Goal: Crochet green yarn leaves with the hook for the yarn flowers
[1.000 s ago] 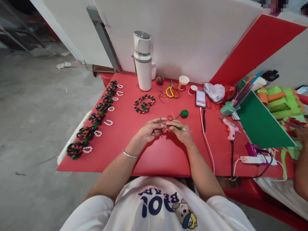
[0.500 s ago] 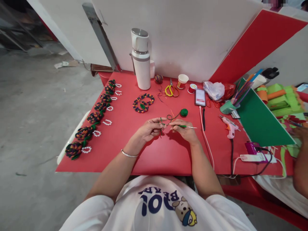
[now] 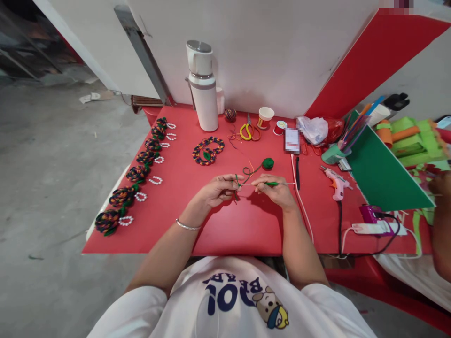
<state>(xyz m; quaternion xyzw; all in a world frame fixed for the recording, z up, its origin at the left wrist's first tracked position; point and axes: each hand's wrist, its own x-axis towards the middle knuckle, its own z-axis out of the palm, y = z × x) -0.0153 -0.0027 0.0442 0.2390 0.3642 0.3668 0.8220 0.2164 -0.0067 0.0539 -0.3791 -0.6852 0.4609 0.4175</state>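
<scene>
Over the middle of the red table my left hand [image 3: 221,190] pinches a strand of green yarn [image 3: 237,179], with short ends sticking out above and below the fingers. My right hand [image 3: 273,190] grips a crochet hook [image 3: 271,183] by its green handle, its thin metal shaft pointing left to the yarn at my left fingertips. The yarn runs back to a small green yarn ball [image 3: 268,163] just beyond my right hand. A braided multicolour loop [image 3: 207,151] with a green leaf lies behind my left hand.
Several yarn flowers [image 3: 137,174] with white bead loops [image 3: 155,180] line the left edge. Behind stand a white thermos [image 3: 206,103], scissors [image 3: 249,131] and a paper cup [image 3: 265,117]. A phone [image 3: 292,140], pink glue gun [image 3: 338,184] and power strip [image 3: 373,228] are right, near another person's arm [image 3: 442,225].
My right hand has drawn a little to the right, away from my left, so more of the hook's shaft shows between them. My left hand keeps its pinch; the camera view shifts slightly.
</scene>
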